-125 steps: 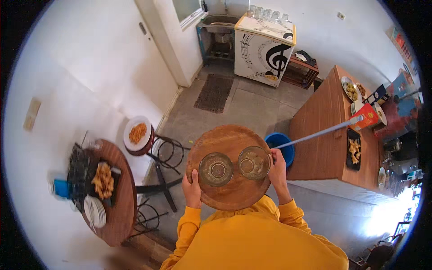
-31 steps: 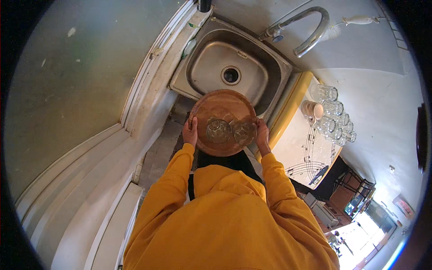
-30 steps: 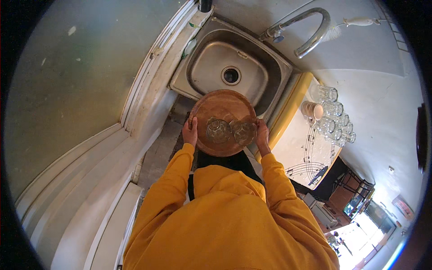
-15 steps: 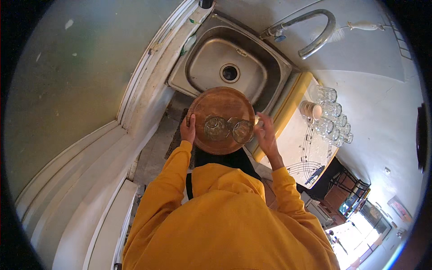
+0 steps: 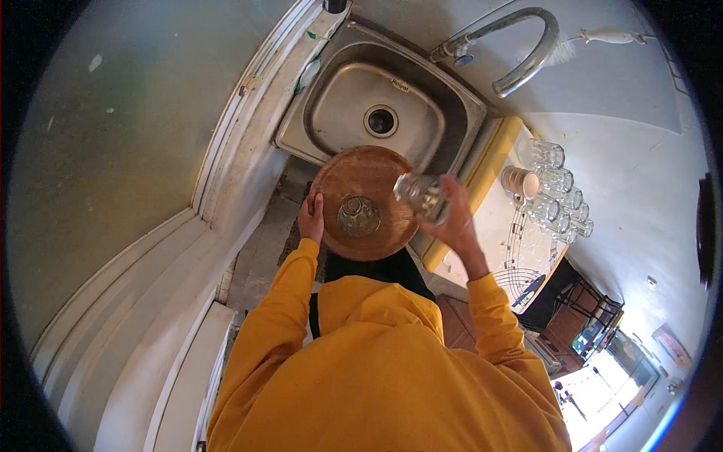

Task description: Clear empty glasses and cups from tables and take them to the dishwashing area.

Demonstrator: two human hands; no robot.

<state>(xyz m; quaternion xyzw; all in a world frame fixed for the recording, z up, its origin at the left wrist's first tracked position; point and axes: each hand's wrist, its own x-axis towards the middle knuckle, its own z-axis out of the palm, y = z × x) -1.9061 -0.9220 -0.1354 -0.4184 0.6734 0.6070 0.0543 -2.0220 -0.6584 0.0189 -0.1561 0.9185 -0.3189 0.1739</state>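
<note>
My left hand grips the left rim of a round brown wooden tray, its thumb over the edge and the other fingers mostly hidden beneath. On the tray stands one clear glass, a little below its middle. Above the tray's right side my right hand is closed around a second clear glass mug. This mug is tilted sideways, its narrow end pointing left over the tray. Motion slightly blurs the right fingers.
Beyond the tray is a steel sink, with a curved tap at its upper right. A yellow-edged counter on the right holds several upturned glasses and a stack of beige cups. A wall ledge runs along the left.
My right hand has taken hold of the right-hand glass mug and lifted it off the tray, up and to the right. My left hand still holds the tray.
</note>
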